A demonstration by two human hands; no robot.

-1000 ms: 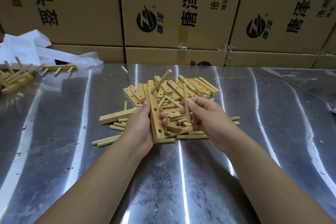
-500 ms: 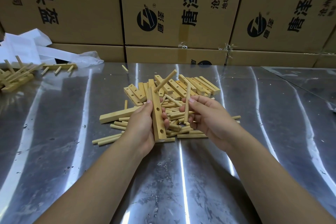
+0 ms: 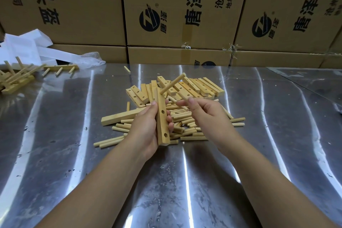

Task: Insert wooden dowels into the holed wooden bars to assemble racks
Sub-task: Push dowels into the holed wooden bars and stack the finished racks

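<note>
My left hand [image 3: 146, 126] grips a holed wooden bar [image 3: 161, 116] upright over the pile. One dowel [image 3: 173, 83] sticks out of the bar's top hole, slanting up to the right. Two empty holes show lower on the bar. My right hand [image 3: 205, 116] pinches a second dowel [image 3: 183, 96] between thumb and fingertips, its tip close to the bar's upper part. Loose dowels [image 3: 185, 122] lie heaped under both hands, and several more holed bars [image 3: 199, 87] are stacked just behind them.
A steel table [image 3: 74, 153] carries everything. Assembled racks [image 3: 16, 77] lie at the far left beside white paper and plastic wrap [image 3: 27, 46]. One stray dowel [image 3: 127, 69] lies near the back. Cardboard boxes [image 3: 166, 5] wall off the far edge.
My right hand has lifted its dowel out of the pile and tilted it from upright to slanting, bringing it closer to the bar. My left hand keeps the bar almost still.
</note>
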